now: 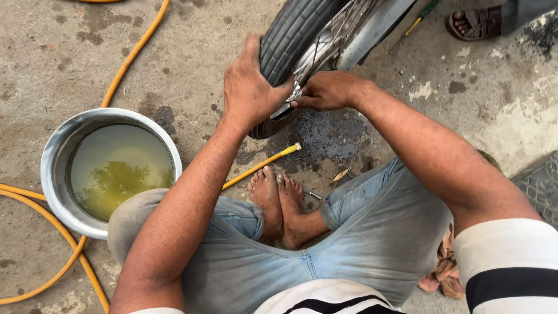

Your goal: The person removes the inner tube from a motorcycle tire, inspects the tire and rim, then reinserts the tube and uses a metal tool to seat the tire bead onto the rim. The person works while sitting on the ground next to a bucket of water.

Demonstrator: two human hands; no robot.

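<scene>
Wheel position: upper centre of the frame, standing on the concrete floor, with black ribbed tyre and metal rim with spokes visible.

Left hand: laid over the tyre's tread at centre frame, palm down, fingers curled around the rubber in a firm grasp.

Right hand: just right of the left hand, fingertips pinched at the junction of tyre and rim. The item between the fingertips appears to be a small metal part, though the view is too poor to confirm; the hand is closed at the rim edge.

Surroundings:
- Metal basin, left of frame, filled with yellowish water, standing near the person's left knee.
- Orange hose, running from upper left down past the basin and looping along the lower left edge; its yellow-tipped end lies on the floor just below the tyre.
- Wet dark patch on the floor beneath the wheel.
- Bare feet, centre frame, touching each other, between the knees of light blue jeans.
- Sandalled foot of another person, upper right corner.
</scene>
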